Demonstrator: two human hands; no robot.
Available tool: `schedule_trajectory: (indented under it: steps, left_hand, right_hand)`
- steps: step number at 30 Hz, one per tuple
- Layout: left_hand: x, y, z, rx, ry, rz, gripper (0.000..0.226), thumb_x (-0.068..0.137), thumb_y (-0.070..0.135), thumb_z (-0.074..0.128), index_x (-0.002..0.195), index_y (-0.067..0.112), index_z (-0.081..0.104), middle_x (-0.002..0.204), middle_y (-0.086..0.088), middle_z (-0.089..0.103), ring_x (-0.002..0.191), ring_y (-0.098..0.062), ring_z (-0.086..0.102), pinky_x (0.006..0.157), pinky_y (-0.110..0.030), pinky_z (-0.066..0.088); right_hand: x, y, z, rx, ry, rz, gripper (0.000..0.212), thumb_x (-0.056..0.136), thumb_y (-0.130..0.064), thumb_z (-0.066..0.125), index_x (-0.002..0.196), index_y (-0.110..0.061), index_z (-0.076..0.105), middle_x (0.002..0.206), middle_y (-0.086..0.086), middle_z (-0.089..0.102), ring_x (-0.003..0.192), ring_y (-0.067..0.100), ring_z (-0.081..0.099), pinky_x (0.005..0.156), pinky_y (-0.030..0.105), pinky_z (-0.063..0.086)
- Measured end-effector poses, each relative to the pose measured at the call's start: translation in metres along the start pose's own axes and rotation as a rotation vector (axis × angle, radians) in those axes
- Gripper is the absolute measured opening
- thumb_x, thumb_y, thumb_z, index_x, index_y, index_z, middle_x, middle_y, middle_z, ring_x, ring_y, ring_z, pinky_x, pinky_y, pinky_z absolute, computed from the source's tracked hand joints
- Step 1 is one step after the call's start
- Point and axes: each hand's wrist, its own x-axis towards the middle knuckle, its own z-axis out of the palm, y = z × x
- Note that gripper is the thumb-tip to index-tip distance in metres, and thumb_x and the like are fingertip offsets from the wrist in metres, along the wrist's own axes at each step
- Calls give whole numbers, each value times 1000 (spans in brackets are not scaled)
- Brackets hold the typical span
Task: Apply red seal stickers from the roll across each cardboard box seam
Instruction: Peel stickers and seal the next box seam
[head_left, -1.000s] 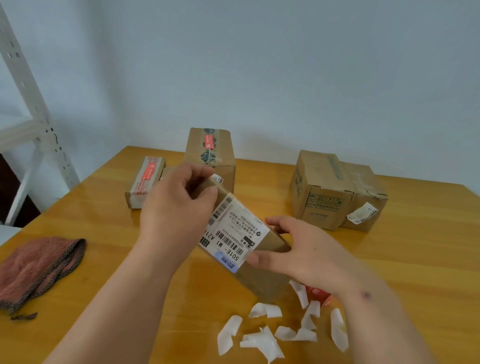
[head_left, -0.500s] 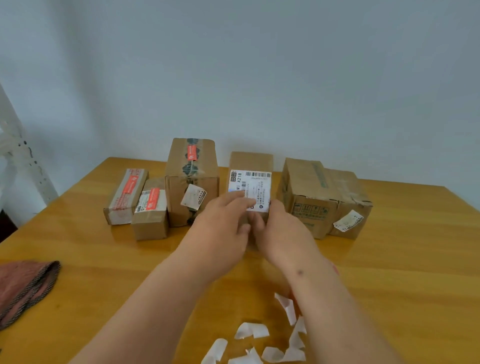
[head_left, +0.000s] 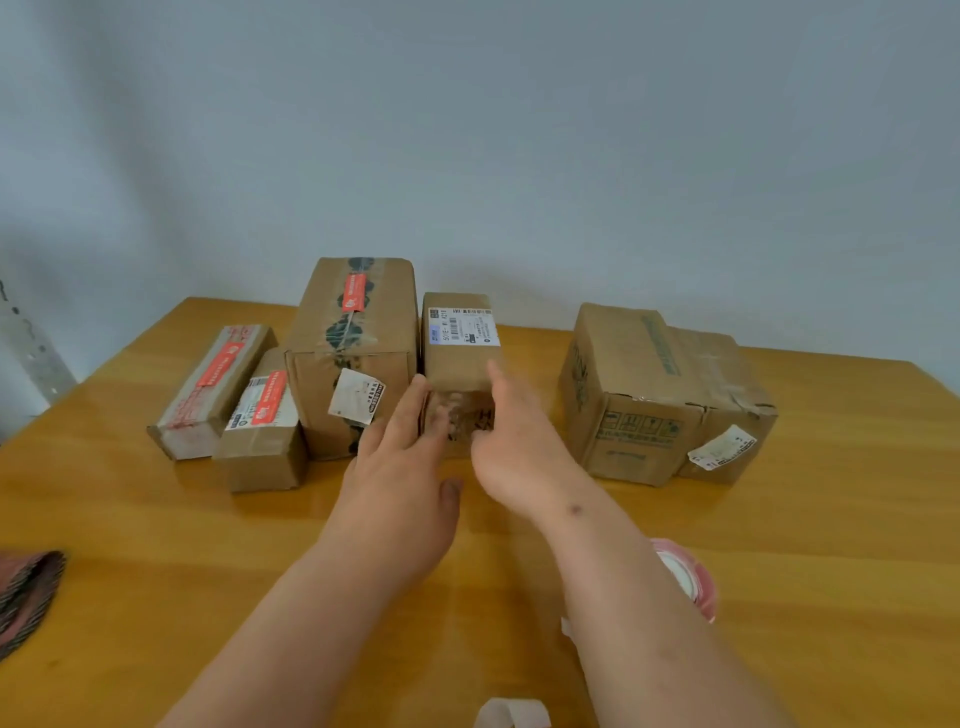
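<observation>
Your left hand (head_left: 402, 478) is flat and open, with its fingertips touching the front of the small box (head_left: 460, 358) and nothing held in it. Your right hand (head_left: 511, 441) is loosely open too, with one finger pointing up against the same box, and it holds nothing. This small box has a white label (head_left: 462, 326) on top. Just left of it, touching it, stands the tall box (head_left: 353, 353), which has a red sticker (head_left: 355, 292) across its top seam. Further left of the small box lie two low boxes (head_left: 234, 400), each with a red sticker as well. Right of the small box, a little apart, sit two more brown boxes (head_left: 654, 395) side by side. Nearer to you than the small box, partly hidden behind your right arm, the sticker roll (head_left: 691, 577) lies on the wooden table (head_left: 156, 545). A reddish cloth (head_left: 26, 592) lies far to the left of the small box.
</observation>
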Motion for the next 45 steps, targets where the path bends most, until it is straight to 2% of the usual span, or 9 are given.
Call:
schedule_trajectory:
  steps: [3,7,11,15,23,29,34,38,45]
  left_hand:
    - [4,-2,3,-69,53,-12,67,96,32,51,154,29,17,160,14,-9,146,-23,4,118,-34,16]
    - [-5,-5,9,-155,107,-1,59,95,28,55,149,27,34,155,10,19,140,-15,20,110,-25,22]
    - [-22,2,14,-251,80,-2,49,95,28,56,143,28,44,143,14,34,133,-9,34,105,-20,28]
    - [-43,19,20,-350,-25,8,40,96,31,53,136,37,48,134,23,39,127,-2,38,104,-18,32]
    - [-78,61,26,-408,-121,71,31,97,35,51,128,42,50,118,31,44,110,10,43,88,-8,35]
    - [-100,88,33,-449,-153,114,6,91,44,58,92,40,54,99,26,48,98,9,45,73,-7,37]
    - [-105,99,37,-442,-152,132,11,90,44,59,100,38,60,99,24,48,89,2,47,72,-9,35]
    - [-105,104,41,-380,-108,137,21,89,48,59,107,36,61,97,19,48,92,-3,48,79,-19,44]
    - [-102,104,45,-507,-56,126,11,89,32,65,78,30,67,82,11,54,81,-7,52,68,-21,43]
  right_hand:
    - [-9,-4,-7,-47,34,-76,67,98,-12,44,151,-35,9,159,-10,-9,146,13,6,94,17,18]
    - [-39,8,-41,-173,118,-168,42,99,-27,44,140,-36,37,139,-17,38,128,2,36,101,22,27]
    - [-69,42,-71,-208,196,-87,33,96,-31,50,128,-38,49,125,-21,50,113,-2,48,95,23,40]
    - [-92,74,-79,-208,139,35,30,93,-39,52,122,-42,50,117,-21,46,98,-2,51,81,22,37]
    - [-116,99,-73,-270,68,36,42,93,-53,43,133,-42,41,121,-21,42,104,1,48,85,22,38]
    - [-133,109,-83,-91,226,-9,31,91,-6,44,94,-37,48,107,-19,46,90,-10,47,64,17,37]
    - [-144,117,-80,-207,212,-151,24,77,-12,70,76,-34,60,108,-28,43,96,-16,42,69,2,32]
    - [-145,121,-74,-264,232,-184,20,74,-17,77,74,-31,63,108,-30,41,102,-3,42,77,-4,26]
    - [-149,120,-71,-226,191,-257,24,76,-19,76,72,-33,58,107,-30,44,113,-10,35,82,-3,23]
